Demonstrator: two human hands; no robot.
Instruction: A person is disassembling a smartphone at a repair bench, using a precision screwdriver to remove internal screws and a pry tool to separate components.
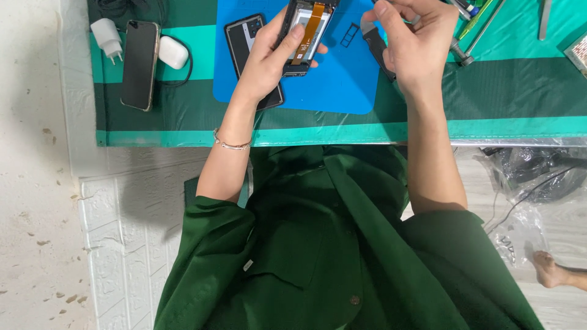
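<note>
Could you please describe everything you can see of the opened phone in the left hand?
The opened phone is a black-framed handset with its back off, showing grey inner parts and an orange flex ribbon down the middle. The left hand grips it above the blue mat, thumb across its open face; its top is cut off by the picture edge.

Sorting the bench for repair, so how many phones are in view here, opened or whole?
2. An opened phone with an orange ribbon is held in the left hand over the blue mat; a whole dark phone lies at the table's left, beside the white charger. More may be out of view.
</note>
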